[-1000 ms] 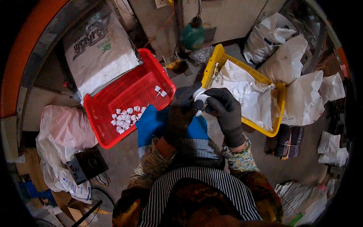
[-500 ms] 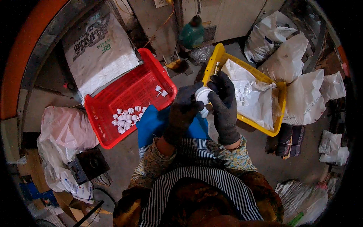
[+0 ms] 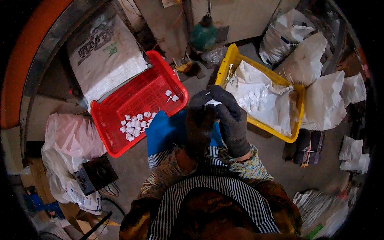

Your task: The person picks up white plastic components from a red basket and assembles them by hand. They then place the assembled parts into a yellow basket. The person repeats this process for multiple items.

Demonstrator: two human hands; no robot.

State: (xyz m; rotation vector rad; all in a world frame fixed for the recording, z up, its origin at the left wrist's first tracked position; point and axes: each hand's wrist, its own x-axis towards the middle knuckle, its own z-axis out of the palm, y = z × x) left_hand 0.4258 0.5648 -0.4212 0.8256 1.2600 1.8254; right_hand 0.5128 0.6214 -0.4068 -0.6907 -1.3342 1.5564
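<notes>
In front of my lap, both hands are in dark grey gloves and drawn together. My left hand (image 3: 200,120) and my right hand (image 3: 232,124) close around a round white plastic piece (image 3: 213,103); only a sliver shows between the fingers, the rest is hidden. To the left, a red plastic basket (image 3: 101,130) holds several white plastic caps (image 3: 135,126), some with thin stems. On the right stands a yellow plastic basket (image 3: 295,137), lined with a white sack (image 3: 276,120). Small white discs (image 3: 254,100) lie on that sack.
A white printed sack (image 3: 108,60) leans over the red basket's far side. Pinkish plastic bags (image 3: 72,136) and a black box (image 3: 96,175) are at left. Full white sacks (image 3: 304,60) line the far right, with a tied dark bundle (image 3: 309,148) nearer. A green lamp (image 3: 203,36) hangs ahead.
My hands have come closer together and closed over the white piece, which was largely visible before. My left hand has shifted right and turned; my right fingers have come down over the piece.
</notes>
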